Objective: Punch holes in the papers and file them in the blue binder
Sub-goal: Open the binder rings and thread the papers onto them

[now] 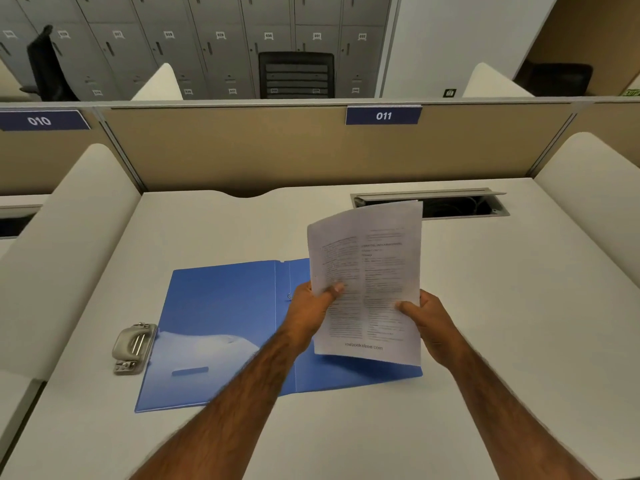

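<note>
- Papers (pixel 367 282) sit in both hands above the counter (pixel 485 341), held up and tilted toward the person, printed side showing.
- Left hand (pixel 310 308) grasps the stack's left edge, with the thumb pressed on the front near the middle of that side.
- Right hand (pixel 427 322) grasps the right edge lower down, thumb on the front and fingers behind the sheets.
- Blue binder (pixel 221 327) lies open and flat on the counter under and to the left of the papers; a small metal ring (pixel 289 296) shows near its spine, just beside the left hand.
- No sheets appear on the binder's open covers, so filing looks not yet begun, though the right cover is partly hidden behind the papers.
- Hole punch (pixel 134 348) rests on the counter at the binder's left edge, touching or just beside it, well apart from both hands and with nothing in it.
- Whether the papers carry holes I cannot tell: the edges are blurred and the left margin is partly covered by the thumb.
- My judgement: opening the binder is done, and the stack is being squared or looked over; punching seems still to come, then threading the sheets onto the ring and closing the cover.
- Risk to watch, as I see it: a loosely aligned stack would give holes that do not line up across sheets.
</note>
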